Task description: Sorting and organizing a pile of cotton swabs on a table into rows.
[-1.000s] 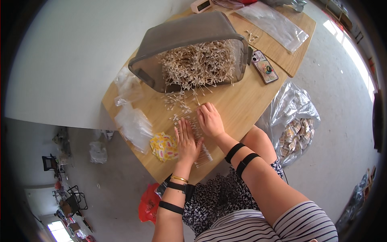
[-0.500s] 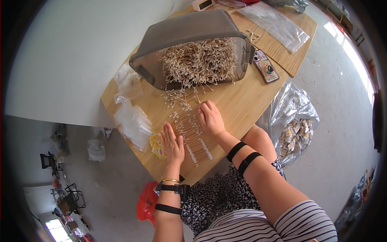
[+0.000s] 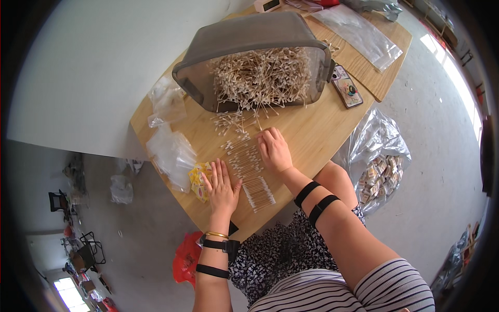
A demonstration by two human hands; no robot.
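A row of cotton swabs (image 3: pixel 258 193) lies side by side on the wooden table (image 3: pixel 306 127), neat at the near end and looser toward the far end. Left of the row, my left hand (image 3: pixel 222 191) lies flat with fingers spread, its fingertips by some yellow printed packets (image 3: pixel 199 182). At the row's far right end is my right hand (image 3: pixel 276 152), fingers bent and held together. One swab's end reaches its fingertips; whatever they pinch is hidden. Behind, a grey translucent bin (image 3: pixel 249 35) tipped on its side holds a heap of swabs (image 3: pixel 262 75), some spilling from its mouth.
Clear plastic bags (image 3: pixel 171 156) lie at the table's left. A phone (image 3: pixel 346 87) rests right of the bin, near a large flat bag (image 3: pixel 358 34). On the floor at right stands a clear sack (image 3: pixel 382 174) of small packs; a red bag (image 3: pixel 187 260) is below left.
My left hand has spread its fingers and turned flatter beside the yellow packets. My right hand stays at the row's far end. The view has shifted slightly.
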